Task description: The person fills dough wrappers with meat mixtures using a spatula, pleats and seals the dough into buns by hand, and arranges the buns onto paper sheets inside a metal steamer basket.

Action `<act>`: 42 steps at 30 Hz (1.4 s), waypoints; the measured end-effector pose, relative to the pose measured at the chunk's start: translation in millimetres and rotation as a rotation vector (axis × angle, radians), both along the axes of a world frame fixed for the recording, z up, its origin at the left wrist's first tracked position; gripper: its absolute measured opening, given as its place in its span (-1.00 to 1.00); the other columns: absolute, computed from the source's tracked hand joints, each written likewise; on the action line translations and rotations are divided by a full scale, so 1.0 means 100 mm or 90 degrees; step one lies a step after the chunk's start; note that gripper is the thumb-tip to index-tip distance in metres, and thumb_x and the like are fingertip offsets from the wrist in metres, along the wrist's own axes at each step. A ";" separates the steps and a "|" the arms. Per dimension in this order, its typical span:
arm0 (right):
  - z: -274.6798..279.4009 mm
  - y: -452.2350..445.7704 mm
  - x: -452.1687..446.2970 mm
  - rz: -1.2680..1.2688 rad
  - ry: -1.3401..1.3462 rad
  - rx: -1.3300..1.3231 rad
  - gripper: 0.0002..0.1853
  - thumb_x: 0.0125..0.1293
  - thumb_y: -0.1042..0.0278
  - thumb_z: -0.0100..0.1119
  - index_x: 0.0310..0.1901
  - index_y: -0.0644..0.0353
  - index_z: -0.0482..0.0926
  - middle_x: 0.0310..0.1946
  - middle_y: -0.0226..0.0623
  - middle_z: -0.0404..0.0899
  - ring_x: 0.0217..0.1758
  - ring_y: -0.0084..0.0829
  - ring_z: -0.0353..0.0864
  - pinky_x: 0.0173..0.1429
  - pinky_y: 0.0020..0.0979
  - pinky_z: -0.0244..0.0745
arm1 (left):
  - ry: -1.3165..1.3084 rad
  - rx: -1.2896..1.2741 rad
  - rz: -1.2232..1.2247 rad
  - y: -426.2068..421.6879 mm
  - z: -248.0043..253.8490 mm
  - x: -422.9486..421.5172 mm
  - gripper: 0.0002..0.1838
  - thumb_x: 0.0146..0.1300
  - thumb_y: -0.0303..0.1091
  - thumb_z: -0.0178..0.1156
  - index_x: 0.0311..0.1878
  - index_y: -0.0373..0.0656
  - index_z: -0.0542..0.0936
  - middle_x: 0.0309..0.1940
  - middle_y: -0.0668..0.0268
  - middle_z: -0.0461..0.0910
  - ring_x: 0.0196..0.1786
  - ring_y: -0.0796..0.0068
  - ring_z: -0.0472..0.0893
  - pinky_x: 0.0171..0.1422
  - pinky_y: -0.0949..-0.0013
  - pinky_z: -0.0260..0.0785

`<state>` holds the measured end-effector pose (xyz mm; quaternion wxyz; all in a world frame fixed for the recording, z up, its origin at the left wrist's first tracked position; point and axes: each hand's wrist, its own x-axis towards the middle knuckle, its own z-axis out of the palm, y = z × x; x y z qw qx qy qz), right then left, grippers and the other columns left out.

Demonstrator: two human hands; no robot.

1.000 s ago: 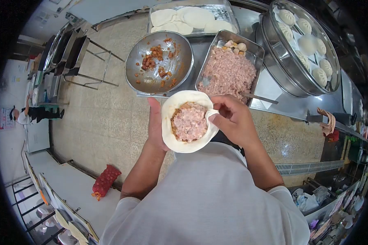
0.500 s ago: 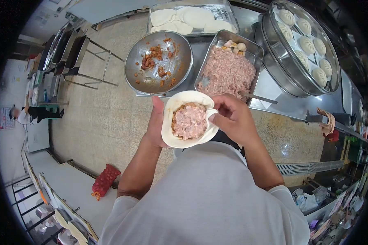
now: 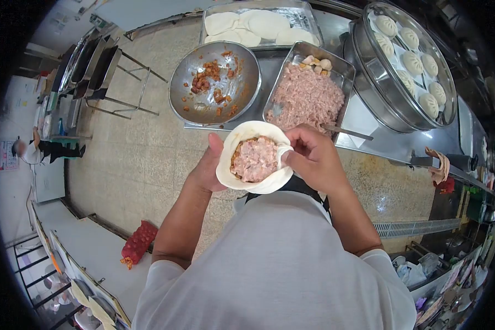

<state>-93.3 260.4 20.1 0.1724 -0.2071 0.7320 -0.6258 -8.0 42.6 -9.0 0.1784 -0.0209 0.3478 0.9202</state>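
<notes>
- Plainly, the dough wrapper [image 3: 265, 186] is resting near the middle of the view, between both hands; places below are taking it as the clock's centre, with 12 at the top.
- At 9 o'clock, the left hand [image 3: 208, 165] is cupping the wrapper's edge, palm spread and thumb standing apart; its other fingers are hiding behind or beneath the dough.
- At 3 o'clock, the right hand [image 3: 313, 158] is pinching a small gathered fold [image 3: 284, 156] of the rim between thumb and forefinger.
- As for progress, pink filling [image 3: 254, 158] is already lying in the middle, with something browner showing along its left edge. The pleating seems to be only starting: dough is bunching at 3 o'clock, while most of the rim is standing ungathered and the filling is lying uncovered.
- At 11 o'clock, a steel bowl [image 3: 190, 70] is holding scattered orange-brown bits [image 3: 206, 77]; at 1 o'clock, a deep tray [image 3: 344, 67] is holding plenty of pink mince [image 3: 308, 93].
- At 12 o'clock, flat dough rounds [image 3: 269, 23] are lying on a shallow tray [image 3: 308, 19], unfilled.
- At 2 o'clock, finished-looking pleated buns [image 3: 412, 62] are sitting in a round steamer [image 3: 371, 82].
</notes>
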 end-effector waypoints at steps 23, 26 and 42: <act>-0.02 0.04 0.03 0.119 0.172 0.037 -0.86 0.11 0.52 0.25 -0.27 0.33 0.62 -0.42 -0.22 0.55 -0.48 -0.40 0.51 -0.37 -0.40 0.36 | -0.047 -0.082 -0.017 -0.08 0.05 0.06 -0.17 0.24 0.05 0.32 0.39 -0.28 0.26 0.11 0.12 0.56 0.02 0.36 0.67 -0.20 0.31 0.65; 0.08 -0.03 0.02 0.004 0.140 0.037 -0.86 0.10 0.51 0.25 -0.29 0.34 0.61 -0.45 -0.22 0.53 -0.48 -0.37 0.51 -0.36 -0.37 0.37 | -0.047 -0.125 0.005 -0.06 0.15 0.02 -0.27 0.22 -0.14 0.31 0.37 -0.28 0.30 0.02 0.15 0.59 -0.15 0.42 0.70 -0.48 0.39 0.59; 0.04 -0.14 -0.04 -0.010 0.080 0.066 -0.87 0.03 0.46 0.24 -0.38 0.34 0.59 -0.51 -0.14 0.50 -0.50 -0.24 0.51 -0.38 -0.29 0.39 | -0.088 -0.266 -0.076 -0.11 0.30 -0.22 -0.29 0.10 -0.37 0.40 0.36 -0.14 0.39 0.11 0.30 0.57 0.13 0.49 0.57 0.15 0.35 0.45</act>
